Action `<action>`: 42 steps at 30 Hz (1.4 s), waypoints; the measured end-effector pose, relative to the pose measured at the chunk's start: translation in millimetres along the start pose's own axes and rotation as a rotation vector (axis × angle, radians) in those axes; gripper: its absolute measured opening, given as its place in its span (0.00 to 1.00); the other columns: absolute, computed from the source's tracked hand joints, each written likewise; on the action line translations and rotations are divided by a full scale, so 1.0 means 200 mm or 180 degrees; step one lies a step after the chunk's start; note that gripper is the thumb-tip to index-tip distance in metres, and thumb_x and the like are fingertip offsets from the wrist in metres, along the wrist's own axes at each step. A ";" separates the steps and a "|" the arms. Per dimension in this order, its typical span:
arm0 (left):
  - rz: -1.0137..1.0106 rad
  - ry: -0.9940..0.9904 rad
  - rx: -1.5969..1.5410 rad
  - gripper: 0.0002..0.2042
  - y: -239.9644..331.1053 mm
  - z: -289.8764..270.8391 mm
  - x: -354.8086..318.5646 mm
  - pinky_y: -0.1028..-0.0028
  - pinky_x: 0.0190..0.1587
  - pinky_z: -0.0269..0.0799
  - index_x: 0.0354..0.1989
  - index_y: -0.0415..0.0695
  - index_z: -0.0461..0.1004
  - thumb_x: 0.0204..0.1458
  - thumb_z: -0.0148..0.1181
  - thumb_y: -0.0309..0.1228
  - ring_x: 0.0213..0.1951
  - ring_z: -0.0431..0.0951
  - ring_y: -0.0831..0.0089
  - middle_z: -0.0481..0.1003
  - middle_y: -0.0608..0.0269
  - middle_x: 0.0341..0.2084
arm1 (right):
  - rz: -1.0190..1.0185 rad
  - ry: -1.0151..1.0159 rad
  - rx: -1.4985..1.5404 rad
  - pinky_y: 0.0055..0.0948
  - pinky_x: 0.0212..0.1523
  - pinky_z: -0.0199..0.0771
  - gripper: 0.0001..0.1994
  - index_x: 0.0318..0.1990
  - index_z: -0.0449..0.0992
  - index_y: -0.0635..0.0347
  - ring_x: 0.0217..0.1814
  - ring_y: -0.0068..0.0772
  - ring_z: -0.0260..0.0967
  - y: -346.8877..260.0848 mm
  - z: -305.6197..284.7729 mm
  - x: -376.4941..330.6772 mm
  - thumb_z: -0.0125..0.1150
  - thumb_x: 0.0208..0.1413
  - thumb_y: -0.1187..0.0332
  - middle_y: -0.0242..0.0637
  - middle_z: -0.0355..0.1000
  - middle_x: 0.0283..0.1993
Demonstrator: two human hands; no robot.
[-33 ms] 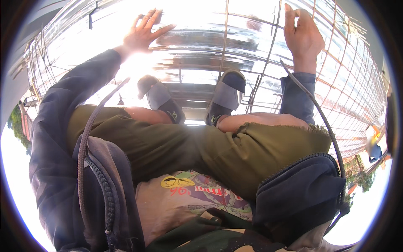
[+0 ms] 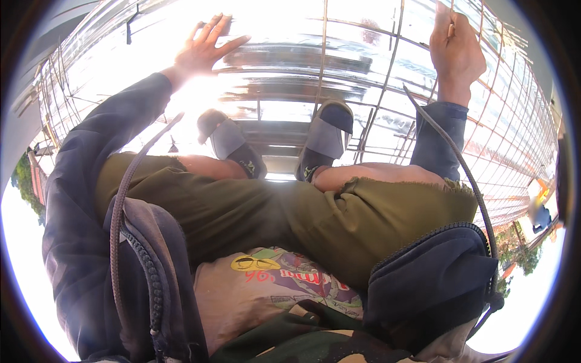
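Observation:
My left hand [image 2: 203,49] reaches forward at the upper left, palm down with its fingers spread, over a glaringly bright, shiny surface. It holds nothing. At the upper right, my right hand [image 2: 458,53] is curled closed around a thin steel bar [image 2: 451,7] of a rusty mesh. The bar shows above the fingers, and a piece of it shows below the hand. The steel mesh [image 2: 379,100] spreads in front of me and out to the right. Glare hides much of it near my left hand.
Between my arms my feet in dark-and-grey slip-on sandals [image 2: 334,124] stand by the crossing bars. Loose bar ends [image 2: 60,91] stick up at the far left. Far right, a person in blue [image 2: 538,216] appears small beside the mesh. Jacket cords [image 2: 448,136] hang before my knees.
My right hand has moved to the right and slightly forward and now closes around a mesh bar. The left hand has stayed almost still.

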State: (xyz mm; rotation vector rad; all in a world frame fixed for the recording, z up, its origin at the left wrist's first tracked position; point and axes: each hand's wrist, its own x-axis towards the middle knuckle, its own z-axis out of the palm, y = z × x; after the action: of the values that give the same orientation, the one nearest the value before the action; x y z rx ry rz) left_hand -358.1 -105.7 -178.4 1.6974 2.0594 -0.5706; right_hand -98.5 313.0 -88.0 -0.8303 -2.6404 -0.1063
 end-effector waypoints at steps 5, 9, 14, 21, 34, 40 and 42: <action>0.0078 0.0012 0.0108 0.50 -0.04 0.01 -0.02 0.43 0.80 0.50 0.79 0.81 0.54 0.51 0.78 0.36 0.82 0.47 0.54 0.41 0.56 0.83 | 0.0333 0.1207 -0.0161 0.50 0.52 0.76 0.19 0.44 0.79 0.62 0.45 0.59 0.80 0.18 -0.15 0.26 0.51 0.74 0.53 0.53 0.80 0.38; 0.0029 -0.0256 -0.0013 0.46 -0.04 -0.03 -0.02 0.45 0.81 0.48 0.77 0.75 0.58 0.50 0.78 0.37 0.82 0.46 0.57 0.43 0.59 0.83 | 0.0034 0.0277 -0.0341 0.51 0.45 0.77 0.16 0.43 0.77 0.61 0.43 0.58 0.80 -0.03 0.00 0.18 0.52 0.74 0.56 0.54 0.79 0.37; -0.0007 -0.0016 0.0062 0.46 -0.04 0.00 -0.01 0.48 0.82 0.44 0.76 0.70 0.60 0.48 0.79 0.41 0.82 0.44 0.62 0.45 0.60 0.82 | -0.0679 -0.0652 0.0544 0.34 0.28 0.81 0.29 0.51 0.83 0.48 0.34 0.38 0.84 -0.36 0.25 -0.01 0.67 0.58 0.33 0.36 0.83 0.45; 0.0190 -0.0130 -0.0004 0.42 -0.05 -0.10 0.00 0.48 0.80 0.48 0.73 0.65 0.64 0.47 0.78 0.40 0.81 0.49 0.55 0.49 0.55 0.81 | -0.1427 -0.1674 0.0944 0.36 0.33 0.81 0.43 0.60 0.78 0.57 0.35 0.41 0.81 -0.79 0.38 -0.37 0.79 0.44 0.34 0.40 0.76 0.45; 0.0489 0.0100 -0.0392 0.45 -0.11 -0.06 -0.06 0.41 0.78 0.48 0.72 0.62 0.65 0.40 0.80 0.36 0.82 0.44 0.51 0.43 0.50 0.82 | 0.1307 0.0665 -0.0166 0.49 0.45 0.79 0.23 0.43 0.81 0.57 0.43 0.57 0.80 0.72 0.07 0.34 0.47 0.74 0.47 0.43 0.82 0.35; 0.0376 -0.0093 -0.0361 0.49 -0.07 0.02 0.02 0.42 0.78 0.47 0.78 0.65 0.59 0.44 0.78 0.48 0.83 0.41 0.51 0.39 0.47 0.83 | 0.1067 0.1087 -0.0757 0.49 0.45 0.76 0.17 0.47 0.76 0.58 0.42 0.57 0.78 0.95 -0.27 0.46 0.48 0.72 0.55 0.46 0.79 0.37; 0.0207 -0.0107 -0.0020 0.53 -0.07 0.02 -0.02 0.42 0.79 0.45 0.81 0.69 0.56 0.43 0.79 0.53 0.83 0.40 0.53 0.37 0.53 0.83 | 0.0817 0.1031 -0.0805 0.49 0.45 0.76 0.15 0.49 0.75 0.58 0.42 0.57 0.77 0.78 -0.32 0.49 0.49 0.71 0.57 0.47 0.78 0.37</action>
State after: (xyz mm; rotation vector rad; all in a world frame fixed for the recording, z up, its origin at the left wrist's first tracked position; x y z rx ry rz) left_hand -371.7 -113.3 -179.1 1.7326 1.9730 -0.5673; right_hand -63.9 483.0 0.8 -1.1220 -2.2264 -0.4724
